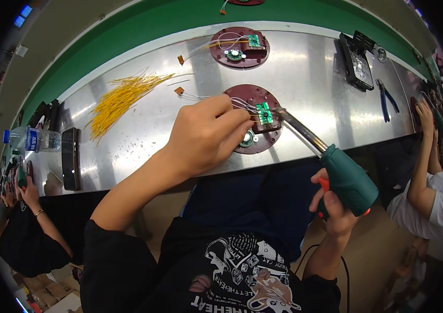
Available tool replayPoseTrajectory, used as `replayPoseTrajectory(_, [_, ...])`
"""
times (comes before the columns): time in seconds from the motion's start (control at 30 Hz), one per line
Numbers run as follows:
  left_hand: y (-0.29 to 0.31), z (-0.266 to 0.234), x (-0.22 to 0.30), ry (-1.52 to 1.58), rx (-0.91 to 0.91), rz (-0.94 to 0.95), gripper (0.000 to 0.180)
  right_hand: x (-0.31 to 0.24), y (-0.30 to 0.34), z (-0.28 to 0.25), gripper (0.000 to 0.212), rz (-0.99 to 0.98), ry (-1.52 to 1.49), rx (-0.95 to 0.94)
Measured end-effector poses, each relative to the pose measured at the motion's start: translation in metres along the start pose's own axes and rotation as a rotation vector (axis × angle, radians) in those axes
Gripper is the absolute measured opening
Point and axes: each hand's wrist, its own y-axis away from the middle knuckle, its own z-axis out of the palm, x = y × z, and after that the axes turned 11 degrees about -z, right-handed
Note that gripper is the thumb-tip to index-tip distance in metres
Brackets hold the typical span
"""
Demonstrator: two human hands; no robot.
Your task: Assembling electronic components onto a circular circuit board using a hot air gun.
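Note:
My right hand [336,208] grips a green soldering gun [351,180] by its handle, fingers around the red trigger. Its metal tip meets the right edge of a small green circuit board [265,113] mounted on a dark red round disc [271,145]. From the left, my left hand [208,135] pinches a thin yellow wire against the board's left side; the fingers hide most of it. White wires run from the board behind my left hand to a small orange-brown connector [180,91]. Beside my fingertips sits a round part [247,139] on the disc.
A second wired disc [221,57] lies behind. Loose yellow wires [120,101] are piled at left, near a phone [70,159] and a water bottle [44,140]. Right: black holder [358,65], pliers [387,101]. Co-workers' hands [426,115] show at both sides of the metal table [310,68].

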Motion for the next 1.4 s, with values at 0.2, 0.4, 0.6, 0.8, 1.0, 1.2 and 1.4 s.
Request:
replayPoseTrajectory(0.2, [0.012,0.013,-0.003,-0.066,0.148,0.048,0.010,0.000,0.005,0.010,0.050,0.032,0.043,-0.034])
replayPoseTrajectory(0.4, [0.015,0.016,-0.005,-0.002,0.165,0.048,0.012,-0.001,0.007,0.006,0.048,0.064,0.012,-0.018])
replayPoseTrajectory(0.6, [0.015,0.015,-0.005,-0.024,0.156,0.033,0.011,0.000,0.007,0.007,0.047,0.094,0.004,-0.024])
replayPoseTrajectory(0.8, [0.014,0.014,-0.005,-0.030,0.154,0.033,0.011,-0.004,0.009,0.010,0.047,0.133,0.023,-0.003])
replayPoseTrajectory(1.0, [0.016,0.015,-0.007,-0.063,0.156,0.033,0.010,-0.005,0.005,0.008,0.048,0.150,0.025,-0.013])
replayPoseTrajectory(1.2, [0.017,0.015,-0.008,-0.056,0.145,0.035,0.009,-0.008,0.001,0.008,0.049,0.134,0.029,0.015])
replayPoseTrajectory(1.4, [0.018,0.016,-0.010,-0.055,0.146,0.042,0.009,-0.010,0.003,0.006,0.053,0.091,0.071,0.130])
